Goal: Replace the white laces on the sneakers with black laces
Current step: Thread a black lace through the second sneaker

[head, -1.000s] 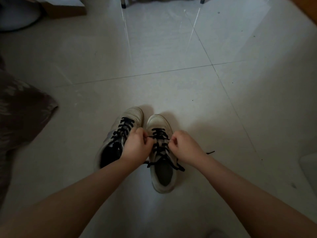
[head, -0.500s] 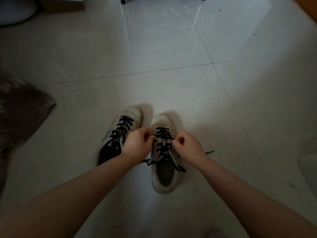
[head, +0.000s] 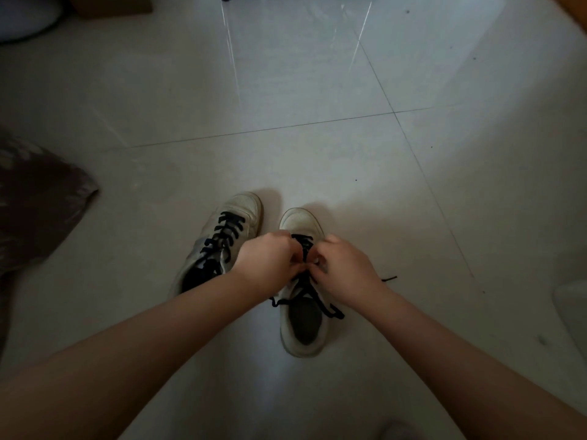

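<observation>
Plainly both hands, left hand (head: 266, 265) and right hand (head: 341, 269), pinched the black lace (head: 303, 249) over the right sneaker (head: 301, 312); uneven pulling risked lopsided ends.

Brought both hands together: left hand (head: 266, 262) and right hand (head: 344, 269) now nearly touching over the black lace (head: 303, 249), mid-sneaker (head: 301, 300).

A home interior is suggested. A glossy pale tiled floor (head: 317, 74) is seen, with worn sneakers (head: 301, 281) set on it near the viewer. A cardboard box (head: 111, 4) is seen far left, and patterned dark fabric (head: 35, 211) at the left edge.
</observation>
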### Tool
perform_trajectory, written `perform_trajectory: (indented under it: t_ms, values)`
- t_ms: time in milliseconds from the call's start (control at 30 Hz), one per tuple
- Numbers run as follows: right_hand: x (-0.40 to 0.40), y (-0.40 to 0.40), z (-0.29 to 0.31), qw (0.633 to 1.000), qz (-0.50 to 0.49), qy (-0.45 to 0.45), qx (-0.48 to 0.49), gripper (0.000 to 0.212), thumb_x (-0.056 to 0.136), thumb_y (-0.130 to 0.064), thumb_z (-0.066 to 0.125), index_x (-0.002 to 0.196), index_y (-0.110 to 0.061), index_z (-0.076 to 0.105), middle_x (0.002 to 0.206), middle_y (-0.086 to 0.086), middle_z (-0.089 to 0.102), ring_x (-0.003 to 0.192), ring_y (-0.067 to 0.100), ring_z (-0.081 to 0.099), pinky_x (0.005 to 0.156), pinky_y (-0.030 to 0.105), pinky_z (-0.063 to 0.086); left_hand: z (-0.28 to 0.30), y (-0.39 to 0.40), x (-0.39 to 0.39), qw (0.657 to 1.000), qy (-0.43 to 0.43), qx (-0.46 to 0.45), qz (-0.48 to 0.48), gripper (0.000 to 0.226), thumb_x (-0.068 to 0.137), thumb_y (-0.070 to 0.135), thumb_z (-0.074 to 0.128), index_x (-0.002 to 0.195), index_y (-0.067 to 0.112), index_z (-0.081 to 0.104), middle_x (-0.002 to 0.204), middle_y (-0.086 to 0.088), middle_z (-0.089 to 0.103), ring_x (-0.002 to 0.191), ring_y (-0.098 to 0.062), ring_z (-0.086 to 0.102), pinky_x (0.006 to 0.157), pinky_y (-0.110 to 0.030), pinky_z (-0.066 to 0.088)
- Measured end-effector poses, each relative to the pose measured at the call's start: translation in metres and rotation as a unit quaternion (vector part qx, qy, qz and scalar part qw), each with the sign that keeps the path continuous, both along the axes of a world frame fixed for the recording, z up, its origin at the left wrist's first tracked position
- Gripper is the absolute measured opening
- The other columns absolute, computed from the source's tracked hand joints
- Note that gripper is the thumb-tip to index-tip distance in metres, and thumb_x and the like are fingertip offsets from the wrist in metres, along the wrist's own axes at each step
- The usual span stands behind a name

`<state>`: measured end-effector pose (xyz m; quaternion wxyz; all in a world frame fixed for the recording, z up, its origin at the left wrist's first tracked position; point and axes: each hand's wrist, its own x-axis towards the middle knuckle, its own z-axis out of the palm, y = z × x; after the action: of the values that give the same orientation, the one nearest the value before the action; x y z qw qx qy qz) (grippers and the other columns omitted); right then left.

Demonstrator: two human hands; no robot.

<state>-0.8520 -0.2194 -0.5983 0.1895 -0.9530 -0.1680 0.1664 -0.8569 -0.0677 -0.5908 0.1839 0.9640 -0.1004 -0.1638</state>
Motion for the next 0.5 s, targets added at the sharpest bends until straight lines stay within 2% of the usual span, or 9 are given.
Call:
perform_trajectory:
  t_ms: [67,167,233,300,367,433,500]
  values:
    - [-0.002,0.003,0.0,0.998,0.041,-0.028,-0.046,0.02,0.094,-0.027,0.048,0.103,-0.012,0.058,0.105,0.006,0.05,0.094,0.028,0.053,0.065,0.031,0.031,0.0,-0.005,0.001,0.998,0.007,0.051,-0.027,0.023,0.094,0.035,0.05,0.104,0.018,0.062,0.11,0.0,0.054,0.096,-0.021,0.06,0.068,-0.029,0.042]
    - [-0.007,0.003,-0.004,0.992,0.081,-0.033,-0.088,0.018,0.092,-0.021,0.05,0.106,-0.009,0.052,0.109,0.009,0.046,0.093,0.03,0.051,0.066,0.032,0.027,-0.003,-0.007,-0.005,0.993,0.025,0.103,-0.058,0.024,0.096,0.028,0.047,0.112,0.011,0.049,0.117,-0.005,0.048,0.093,-0.024,0.06,0.066,-0.034,0.045]
    - [-0.008,0.0,-0.005,0.998,0.044,-0.011,-0.053,0.017,0.094,-0.021,0.047,0.105,-0.009,0.05,0.109,0.009,0.045,0.092,0.029,0.05,0.068,0.032,0.03,-0.008,-0.001,-0.01,0.995,0.049,0.075,-0.047,0.028,0.096,0.025,0.045,0.117,0.008,0.042,0.118,-0.007,0.044,0.094,-0.026,0.058,0.069,-0.037,0.048]
    - [-0.007,-0.01,-0.009,1.0,-0.013,0.018,-0.004,0.017,0.098,-0.022,0.042,0.103,-0.009,0.05,0.109,0.009,0.045,0.094,0.028,0.05,0.075,0.034,0.036,-0.011,0.012,-0.013,0.998,0.058,0.012,0.0,0.028,0.097,0.023,0.042,0.116,0.003,0.043,0.118,-0.012,0.044,0.094,-0.03,0.056,0.078,-0.042,0.049]
    - [-0.006,-0.031,-0.015,0.997,-0.075,0.031,0.008,0.017,0.099,-0.019,0.04,0.102,-0.006,0.051,0.109,0.011,0.044,0.096,0.03,0.049,0.082,0.035,0.037,-0.014,0.026,-0.013,0.997,0.027,-0.029,0.062,0.026,0.098,0.017,0.041,0.11,-0.004,0.047,0.117,-0.02,0.046,0.093,-0.036,0.055,0.081,-0.045,0.046]
    - [-0.006,-0.052,-0.021,0.99,-0.136,0.021,0.025,0.014,0.097,-0.016,0.045,0.099,-0.005,0.054,0.104,0.011,0.046,0.096,0.03,0.051,0.082,0.034,0.038,-0.017,0.038,-0.012,0.994,0.002,-0.041,0.099,0.022,0.096,0.012,0.044,0.105,-0.007,0.051,0.111,-0.024,0.049,0.093,-0.038,0.053,0.081,-0.045,0.043]
    - [-0.004,-0.055,-0.019,0.989,-0.134,0.009,0.067,0.006,0.094,-0.017,0.052,0.091,-0.013,0.055,0.093,0.0,0.045,0.083,0.014,0.053,0.075,0.029,0.037,-0.013,0.042,-0.009,0.992,0.004,-0.072,0.102,0.015,0.096,0.016,0.046,0.1,0.003,0.053,0.102,-0.014,0.053,0.09,-0.029,0.054,0.08,-0.041,0.045]
